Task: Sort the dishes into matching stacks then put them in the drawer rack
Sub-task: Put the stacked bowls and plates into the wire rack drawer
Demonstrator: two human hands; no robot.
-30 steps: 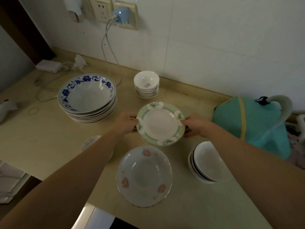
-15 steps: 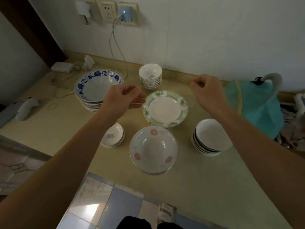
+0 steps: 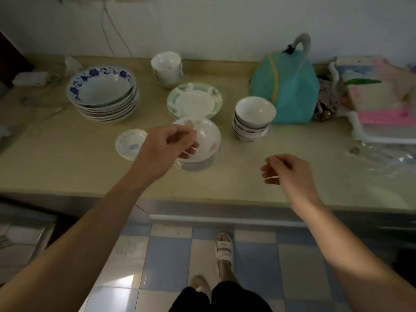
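Both hands empty, fingers loosely curled: left hand [image 3: 167, 144] w/ red-flower bowl stack [image 3: 202, 145] just beyond, right hand [image 3: 287, 171] should join, grip opposite rims.

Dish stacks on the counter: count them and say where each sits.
6: blue-rimmed bowls far left, small cups by the wall, green-rimmed plates centre, pink-flowered bowls under the left hand, small dishes front left, white bowls right.

You see white bowls rimmed with blue flowers [image 3: 102, 91], a green-bordered floral plate [image 3: 194, 100], a pink-flowered bowl [image 3: 208, 137], and a teal bag [image 3: 290, 86].
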